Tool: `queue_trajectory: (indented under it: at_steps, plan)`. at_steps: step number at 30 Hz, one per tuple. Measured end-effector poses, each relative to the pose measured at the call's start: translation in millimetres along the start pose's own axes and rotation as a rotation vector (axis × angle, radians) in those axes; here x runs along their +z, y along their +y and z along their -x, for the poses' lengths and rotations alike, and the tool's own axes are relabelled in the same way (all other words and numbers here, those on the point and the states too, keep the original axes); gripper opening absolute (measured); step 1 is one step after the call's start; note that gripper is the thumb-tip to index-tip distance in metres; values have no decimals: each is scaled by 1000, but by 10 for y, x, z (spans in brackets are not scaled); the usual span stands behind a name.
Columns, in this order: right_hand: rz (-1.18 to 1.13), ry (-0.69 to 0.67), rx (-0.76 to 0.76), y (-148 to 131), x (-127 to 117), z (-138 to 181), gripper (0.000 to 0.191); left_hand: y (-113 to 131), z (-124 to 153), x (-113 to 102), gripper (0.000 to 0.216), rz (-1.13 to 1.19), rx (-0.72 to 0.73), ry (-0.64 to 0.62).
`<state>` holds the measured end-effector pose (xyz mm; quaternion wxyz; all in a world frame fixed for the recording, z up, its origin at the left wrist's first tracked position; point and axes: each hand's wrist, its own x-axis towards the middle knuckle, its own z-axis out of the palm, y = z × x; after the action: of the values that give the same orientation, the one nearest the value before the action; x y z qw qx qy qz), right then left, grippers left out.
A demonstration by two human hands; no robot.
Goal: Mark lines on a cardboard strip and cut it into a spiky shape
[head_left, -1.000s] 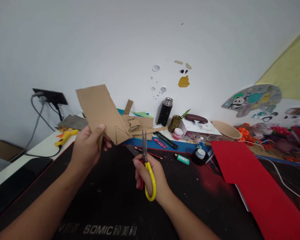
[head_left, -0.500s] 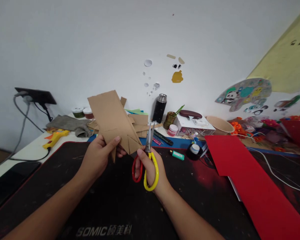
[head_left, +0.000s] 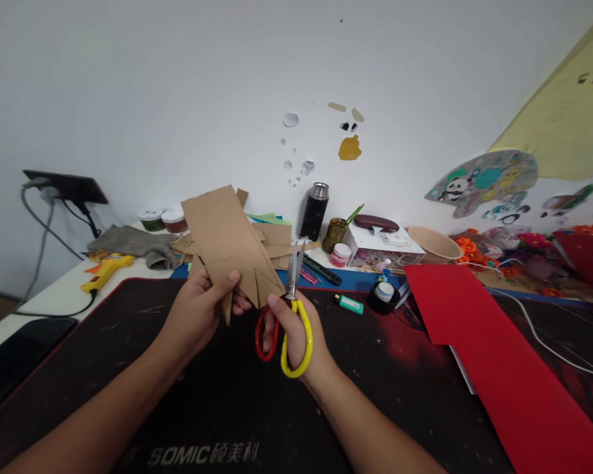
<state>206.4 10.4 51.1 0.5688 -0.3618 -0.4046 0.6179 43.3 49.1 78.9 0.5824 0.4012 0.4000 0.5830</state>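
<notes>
My left hand [head_left: 205, 306] pinches a folded piece of brown cardboard [head_left: 227, 230], thumb on its near face and fingers behind. The cardboard is tilted, with slits or creases near its lower right end. In my right hand [head_left: 309, 332] is a pair of scissors [head_left: 292, 289] with one red and one yellow handle loop. Their blades point up, slightly parted, just right of the cardboard's lower right corner. Whether a blade touches the cardboard I cannot tell. My right thumb lies close to that corner.
A black desk mat [head_left: 217, 395] covers the near desk. Behind stand a black thermos [head_left: 315, 214] and cardboard scraps [head_left: 277, 234]. A green lighter [head_left: 350, 304] lies right of the scissors, red card [head_left: 474, 342] further right. On the left are a yellow glue gun [head_left: 106, 270] and a phone [head_left: 22, 352].
The cardboard has shifted slightly right and down with my left hand. The scissor handles are spread a little wider. Both hands keep their hold.
</notes>
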Motion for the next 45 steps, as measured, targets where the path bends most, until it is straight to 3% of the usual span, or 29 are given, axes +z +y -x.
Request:
queue_trajectory:
  at_steps: [10,20,28,31,37,45]
  plan:
    - [-35,8,33,27,-39,-32,56,16,31,-6,50,-91,28,-8]
    - [-38,-2,-2,25,-29,-26,55,4,11,-2,50,59,-21,0]
    - [-38,15,52,44,-55,-53,54,17,39,15,41,53,-42,-89]
    - [-40,-37,49,21,-80,-50,55,28,28,1,43,52,-31,-66]
    - [-24,-53,72,25,-81,-42,59,-21,32,-13,49,45,-115,-142]
    - [28,-22,33,57,-76,-51,55,-22,57,13,46,-30,-16,-73]
